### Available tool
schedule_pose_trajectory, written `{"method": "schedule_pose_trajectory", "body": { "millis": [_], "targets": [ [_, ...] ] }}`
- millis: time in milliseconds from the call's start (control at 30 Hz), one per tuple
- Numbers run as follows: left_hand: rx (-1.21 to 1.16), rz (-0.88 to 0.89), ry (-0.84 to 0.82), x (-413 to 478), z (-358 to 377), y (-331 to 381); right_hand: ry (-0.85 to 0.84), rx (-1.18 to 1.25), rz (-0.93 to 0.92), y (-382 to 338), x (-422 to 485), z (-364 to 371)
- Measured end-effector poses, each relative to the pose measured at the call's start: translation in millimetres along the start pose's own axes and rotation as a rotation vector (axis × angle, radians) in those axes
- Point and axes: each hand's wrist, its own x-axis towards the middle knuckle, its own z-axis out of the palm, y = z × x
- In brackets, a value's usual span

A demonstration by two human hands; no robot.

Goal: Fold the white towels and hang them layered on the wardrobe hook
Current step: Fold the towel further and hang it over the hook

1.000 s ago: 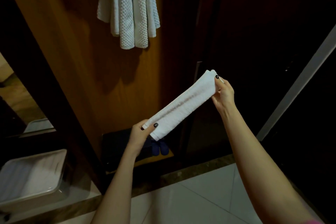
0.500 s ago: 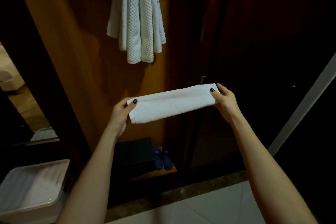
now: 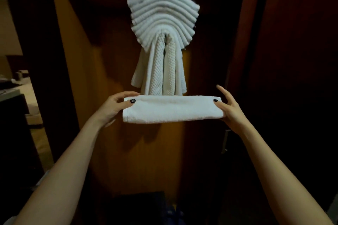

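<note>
Presently, the left hand (image 3: 113, 107) pinches one end of the folded towel (image 3: 172, 108), thumb on top and fingers curled beneath. The right hand (image 3: 230, 110) pins the other end by its thumb, fingers splayed behind. The white terry band is held level just below the hung towels (image 3: 162, 23), which are waffle-textured and fanned in ridges against the wooden wardrobe panel (image 3: 91, 78).

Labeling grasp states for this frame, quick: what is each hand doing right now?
Left hand: holds the folded towel by its left end, thumb on top.
Right hand: pinches its right end, thumb on top.
</note>
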Motion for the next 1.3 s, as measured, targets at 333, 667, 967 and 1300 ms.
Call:
{"method": "schedule_pose_trajectory", "body": {
  "millis": [333, 667, 967, 1300],
  "targets": [
    [0.214, 0.093, -0.024, 130, -71, 105, -0.070, 0.139, -0.188, -102, 143, 37],
    [0.301, 0.419, -0.008, 227, -101, 183, -0.186, 0.145, -0.341, -178, 251, 38],
    [0.075, 0.538, 0.189, 304, -91, 205, -0.162, 0.332, -0.477, -231, 319, 59],
    [0.267, 0.498, 0.239, 367, -94, 213, -0.231, 0.394, -0.451, -240, 370, 55]
  ]
}}
